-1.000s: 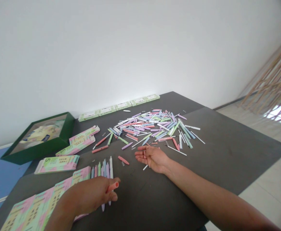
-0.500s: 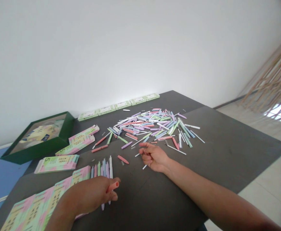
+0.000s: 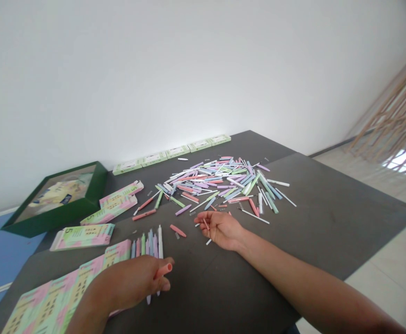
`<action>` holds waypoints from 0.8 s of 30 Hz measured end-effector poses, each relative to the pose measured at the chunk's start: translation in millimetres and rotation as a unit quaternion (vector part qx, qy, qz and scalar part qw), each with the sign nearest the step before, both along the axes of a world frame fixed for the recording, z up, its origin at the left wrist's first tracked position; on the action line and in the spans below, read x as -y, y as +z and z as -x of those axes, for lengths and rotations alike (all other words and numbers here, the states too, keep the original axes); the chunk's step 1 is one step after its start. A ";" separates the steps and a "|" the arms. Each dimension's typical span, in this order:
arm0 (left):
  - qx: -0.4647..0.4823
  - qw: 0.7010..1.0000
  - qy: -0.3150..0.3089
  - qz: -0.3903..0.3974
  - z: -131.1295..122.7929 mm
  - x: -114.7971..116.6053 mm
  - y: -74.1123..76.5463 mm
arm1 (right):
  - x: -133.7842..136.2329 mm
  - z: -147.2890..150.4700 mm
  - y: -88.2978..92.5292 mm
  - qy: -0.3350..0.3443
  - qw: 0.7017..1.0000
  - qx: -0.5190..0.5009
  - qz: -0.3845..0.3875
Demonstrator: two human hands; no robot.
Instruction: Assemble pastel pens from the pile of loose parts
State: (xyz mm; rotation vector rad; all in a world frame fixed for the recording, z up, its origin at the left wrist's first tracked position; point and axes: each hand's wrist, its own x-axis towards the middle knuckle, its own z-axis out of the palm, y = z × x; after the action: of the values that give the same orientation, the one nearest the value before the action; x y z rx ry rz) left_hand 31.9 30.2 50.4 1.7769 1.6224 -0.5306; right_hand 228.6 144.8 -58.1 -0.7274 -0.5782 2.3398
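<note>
My left hand (image 3: 143, 280) is closed around a hollow coral pen barrel (image 3: 164, 270), its open end facing right. Under and behind that hand lies a row of assembled pens (image 3: 150, 243) in pastel colours, partly hidden by it. At the near edge of the pile of pen parts (image 3: 213, 181), my right hand (image 3: 221, 228) has its fingers curled, with a small, thin coral pen part (image 3: 206, 224) between them. A coral pen barrel piece (image 3: 178, 230) lies on the table between the two hands.
Printed pen boxes (image 3: 60, 297) lie overlapped at the near left, with more cartons (image 3: 84, 235) beyond. A green box (image 3: 94, 190) holding plastic packaging stands at the far left. Flat light-green boxes (image 3: 154, 158) line the wall. The dark table (image 3: 328, 208) ends at the right.
My right hand has turned slightly and its fingers have shifted a little left; the thin coral part now shows in them. My left hand stays in place with the barrel.
</note>
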 end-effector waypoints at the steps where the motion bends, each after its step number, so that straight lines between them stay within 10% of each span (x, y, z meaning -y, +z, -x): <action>1: 0.002 1.000 -0.001 0.000 0.5 -0.2 -0.7 | 0.0 0.2 -0.6 0.002 1.000 -0.007 -0.003; 24: -0.003 1.000 -0.012 0.010 -2.0 -1.9 -3.7 | 1.1 -0.1 3.3 -0.039 0.997 -0.059 -0.020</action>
State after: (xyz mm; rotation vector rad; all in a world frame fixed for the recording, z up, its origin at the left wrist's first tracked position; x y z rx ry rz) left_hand 33.9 32.1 46.7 1.7837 1.5971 -0.5611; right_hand 228.8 143.7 -54.8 -0.5784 -0.5347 2.2748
